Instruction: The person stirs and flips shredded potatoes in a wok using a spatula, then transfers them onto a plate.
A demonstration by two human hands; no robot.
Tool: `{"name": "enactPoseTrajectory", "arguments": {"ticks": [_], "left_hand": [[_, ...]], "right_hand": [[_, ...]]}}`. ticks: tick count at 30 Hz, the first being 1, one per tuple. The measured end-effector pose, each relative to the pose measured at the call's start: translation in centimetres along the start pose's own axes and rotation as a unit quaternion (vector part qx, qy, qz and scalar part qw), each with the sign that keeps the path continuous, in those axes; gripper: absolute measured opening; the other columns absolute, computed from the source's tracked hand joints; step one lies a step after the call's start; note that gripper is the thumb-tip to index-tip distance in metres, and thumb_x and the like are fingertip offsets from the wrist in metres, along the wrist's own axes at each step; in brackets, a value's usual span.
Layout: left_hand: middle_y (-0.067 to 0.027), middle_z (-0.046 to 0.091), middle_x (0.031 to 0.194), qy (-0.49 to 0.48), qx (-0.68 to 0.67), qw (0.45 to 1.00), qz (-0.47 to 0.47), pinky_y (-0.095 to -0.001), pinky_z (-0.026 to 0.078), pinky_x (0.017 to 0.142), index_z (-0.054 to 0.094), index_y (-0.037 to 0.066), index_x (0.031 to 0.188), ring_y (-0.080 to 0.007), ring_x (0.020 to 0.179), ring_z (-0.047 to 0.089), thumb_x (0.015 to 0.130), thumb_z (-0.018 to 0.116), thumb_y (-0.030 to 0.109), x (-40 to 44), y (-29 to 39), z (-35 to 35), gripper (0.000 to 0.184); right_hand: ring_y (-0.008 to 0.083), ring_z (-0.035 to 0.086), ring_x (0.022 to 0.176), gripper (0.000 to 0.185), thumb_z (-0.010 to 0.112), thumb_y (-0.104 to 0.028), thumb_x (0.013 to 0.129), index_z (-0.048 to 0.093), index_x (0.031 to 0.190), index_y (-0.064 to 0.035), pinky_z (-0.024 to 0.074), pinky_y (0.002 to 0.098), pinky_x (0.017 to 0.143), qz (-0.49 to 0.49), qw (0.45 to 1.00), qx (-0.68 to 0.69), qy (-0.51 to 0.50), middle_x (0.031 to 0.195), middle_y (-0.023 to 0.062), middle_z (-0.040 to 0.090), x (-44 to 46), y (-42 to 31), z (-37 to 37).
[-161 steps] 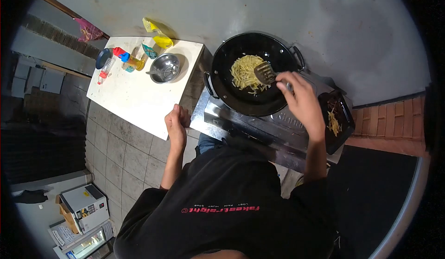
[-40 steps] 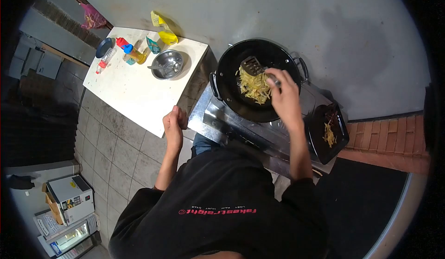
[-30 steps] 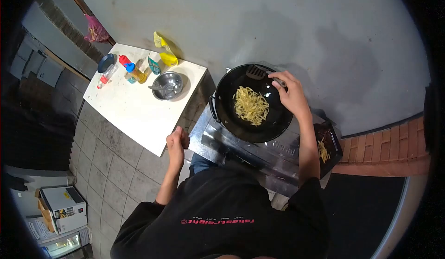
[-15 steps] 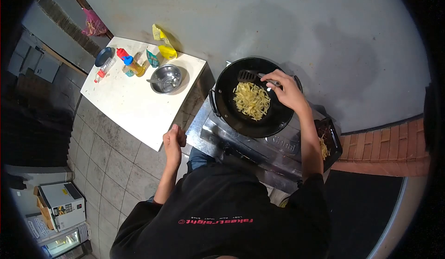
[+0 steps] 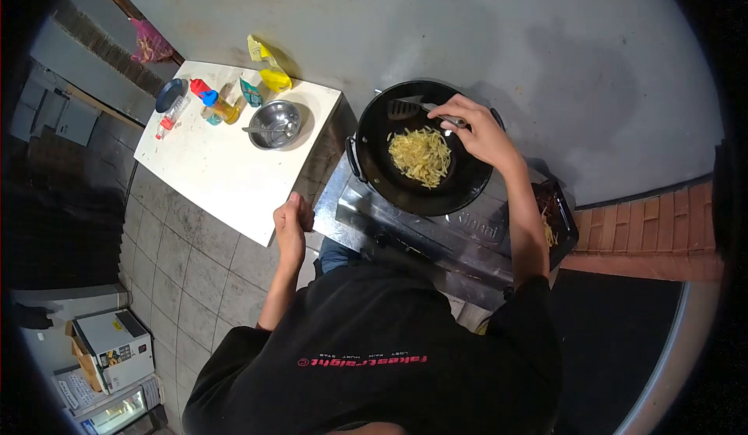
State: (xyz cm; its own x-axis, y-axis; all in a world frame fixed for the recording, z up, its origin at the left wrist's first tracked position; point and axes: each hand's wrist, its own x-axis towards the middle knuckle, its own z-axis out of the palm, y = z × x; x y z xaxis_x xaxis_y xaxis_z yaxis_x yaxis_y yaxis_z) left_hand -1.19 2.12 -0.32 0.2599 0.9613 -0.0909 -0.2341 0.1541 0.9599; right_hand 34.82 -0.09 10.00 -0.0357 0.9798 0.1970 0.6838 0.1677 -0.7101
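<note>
My right hand (image 5: 477, 133) grips the handle of a slotted spatula (image 5: 403, 109) over the far side of a black wok (image 5: 389, 193). The slotted head is near the wok's back wall, behind a heap of pale yellow cut strips (image 5: 421, 157), which look like potato. Whether the spatula touches the wok I cannot tell. My left hand (image 5: 291, 220) is closed in a loose fist, thumb up, in front of the stove and beside the white table. Nothing shows in it. The wok sits on a metal gas stove (image 5: 351, 209).
On the white table (image 5: 210, 170) stand a steel bowl (image 5: 274, 137) with a spoon, squeeze bottles (image 5: 226, 110), a yellow bag (image 5: 274, 78) and a dark plate (image 5: 171, 95). A black tray (image 5: 562, 236) with food lies right of the stove, beside my right forearm. A grey wall rises behind.
The spatula's head has tilted and shifted slightly within the wok, with my right hand still on its handle. My left hand stays closed. The whole view has shifted a little.
</note>
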Motion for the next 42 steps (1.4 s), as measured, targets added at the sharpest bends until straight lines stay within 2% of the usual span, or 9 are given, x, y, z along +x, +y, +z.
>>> {"name": "enactPoseTrajectory", "arguments": {"ticks": [6, 13, 19, 23, 27, 31, 36, 39, 42], "left_hand": [[0.0061, 0.023, 0.057, -0.005, 0.002, 1.0, 0.006, -0.0267, 0.015, 0.045, 0.029, 0.015, 0.062, -0.0063, 0.048, 0.02, 0.099, 0.048, 0.037, -0.4, 0.4, 0.1, 0.047], [0.0062, 0.024, 0.058, -0.001, -0.016, 1.0, -0.001, -0.0266, 0.014, 0.045, 0.029, 0.015, 0.063, -0.0063, 0.049, 0.02, 0.099, 0.05, 0.035, -0.4, -0.1, -0.2, 0.046], [0.0049, 0.026, 0.055, 0.003, -0.006, 1.0, 0.002, -0.0266, 0.016, 0.044, 0.028, 0.014, 0.06, -0.0066, 0.048, 0.021, 0.102, 0.044, 0.034, -0.5, 0.0, 0.2, 0.05], [0.005, 0.026, 0.055, 0.014, -0.009, 1.0, -0.001, -0.0266, 0.016, 0.044, 0.028, 0.014, 0.06, -0.0065, 0.048, 0.021, 0.102, 0.044, 0.034, -0.7, -0.2, -0.1, 0.049], [0.0047, 0.026, 0.055, 0.015, -0.01, 1.0, 0.0, -0.0266, 0.016, 0.044, 0.029, 0.013, 0.06, -0.0065, 0.048, 0.022, 0.102, 0.043, 0.033, -0.5, -0.5, 0.0, 0.049], [0.0043, 0.028, 0.055, 0.008, -0.008, 1.0, -0.001, -0.0266, 0.017, 0.044, 0.029, 0.013, 0.059, -0.0067, 0.047, 0.023, 0.102, 0.043, 0.033, -0.3, -0.3, 0.8, 0.05], [0.0044, 0.028, 0.055, 0.004, 0.003, 1.0, 0.006, -0.0266, 0.017, 0.044, 0.029, 0.013, 0.059, -0.0069, 0.047, 0.023, 0.102, 0.043, 0.032, -0.1, -0.1, 1.1, 0.05], [0.0046, 0.028, 0.055, 0.008, 0.006, 1.0, 0.006, -0.0265, 0.017, 0.044, 0.029, 0.013, 0.059, -0.0068, 0.047, 0.023, 0.102, 0.043, 0.033, -0.2, -0.1, 0.6, 0.05], [0.0049, 0.027, 0.054, 0.001, -0.001, 1.0, 0.0, -0.0266, 0.017, 0.044, 0.028, 0.013, 0.059, -0.0067, 0.047, 0.023, 0.102, 0.043, 0.034, 0.0, -0.3, 0.6, 0.05]], "right_hand": [[0.0246, 0.059, 0.086, 0.023, 0.058, 0.003, 0.087, 0.065, 0.107, -0.0056, 0.0463, 0.0349, 0.077, -0.046, 0.998, 0.042, -0.023, 0.095, 0.0101, 0.058, 0.3, 0.9, 1.3], [0.0246, 0.058, 0.09, 0.019, 0.058, 0.0, 0.09, 0.064, 0.107, -0.004, 0.046, 0.0335, 0.081, 0.025, 0.993, -0.023, -0.114, 0.098, 0.0093, 0.058, -1.5, 0.1, 0.4], [0.0245, 0.061, 0.089, 0.018, 0.06, -0.011, 0.091, 0.065, 0.108, -0.0063, 0.0492, 0.0336, 0.077, 0.017, 0.998, -0.006, 0.06, 0.101, 0.01, 0.065, -1.5, 1.2, -1.4], [0.024, 0.06, 0.079, 0.017, 0.061, -0.013, 0.091, 0.063, 0.107, -0.006, 0.047, 0.0329, 0.071, 0.09, 0.988, -0.019, 0.123, 0.096, 0.0121, 0.066, -1.1, 1.7, -2.0], [0.0235, 0.056, 0.067, 0.014, 0.061, -0.014, 0.092, 0.061, 0.102, -0.0049, 0.0453, 0.0332, 0.064, 0.051, 0.977, -0.072, 0.196, 0.087, 0.0141, 0.064, -1.1, 3.0, -1.5], [0.0226, 0.055, 0.063, 0.013, 0.061, -0.014, 0.092, 0.06, 0.101, -0.0048, 0.0448, 0.0326, 0.061, 0.098, 0.97, -0.09, 0.201, 0.084, 0.0142, 0.063, -0.9, 4.6, -0.3], [0.0222, 0.058, 0.065, 0.014, 0.061, -0.014, 0.092, 0.061, 0.103, -0.005, 0.0458, 0.0317, 0.061, 0.157, 0.978, 0.068, 0.12, 0.078, 0.0119, 0.06, -1.6, 4.6, 1.1], [0.0226, 0.06, 0.07, 0.015, 0.06, -0.012, 0.092, 0.062, 0.104, -0.0048, 0.0472, 0.0315, 0.062, 0.029, 0.992, -0.029, 0.12, 0.082, 0.0114, 0.06, -2.7, 2.0, 1.3], [0.0236, 0.06, 0.074, 0.015, 0.06, -0.011, 0.091, 0.062, 0.105, -0.0046, 0.048, 0.0317, 0.065, 0.035, 0.99, -0.033, 0.131, 0.088, 0.0115, 0.061, -3.4, -0.4, 0.8]]}}
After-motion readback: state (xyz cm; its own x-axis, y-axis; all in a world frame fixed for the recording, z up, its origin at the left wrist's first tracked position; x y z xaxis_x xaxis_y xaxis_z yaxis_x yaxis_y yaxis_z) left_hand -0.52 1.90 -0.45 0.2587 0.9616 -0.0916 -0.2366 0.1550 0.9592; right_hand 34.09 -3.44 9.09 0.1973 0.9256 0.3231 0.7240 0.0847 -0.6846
